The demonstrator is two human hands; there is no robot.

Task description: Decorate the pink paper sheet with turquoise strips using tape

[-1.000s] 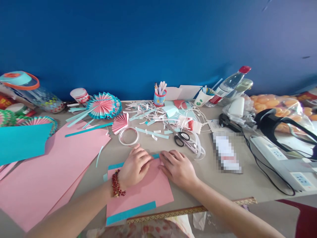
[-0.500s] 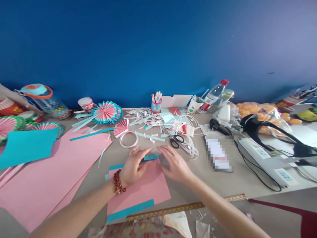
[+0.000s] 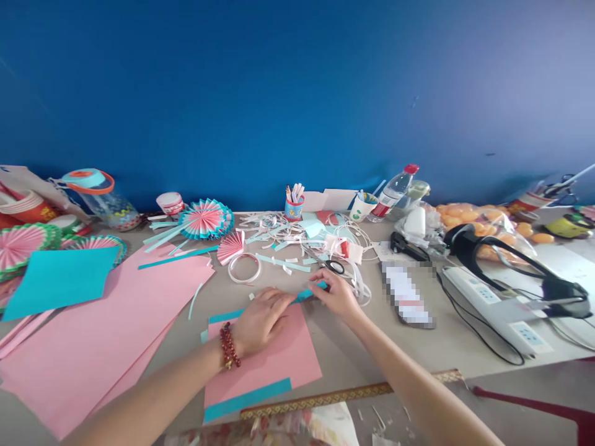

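Note:
A pink sheet of paper lies in front of me, with a blue strip along its near edge and another blue band along its far edge. My left hand, wearing a red bead bracelet, lies flat on the sheet's upper part, fingers stretched to the right. Beyond the sheet's far right corner, my right hand pinches the end of a blue paper strip. The strip's other end reaches my left fingertips, which partly hide it.
Behind my hands are a roll of tape, scissors and paper scraps. Large pink sheets and a blue sheet lie left. A phone and a power strip are on the right.
My right hand has moved up and right and closed on the strip's end, which now extends past the sheet's corner. My left hand has flattened onto the sheet. The view has shifted slightly.

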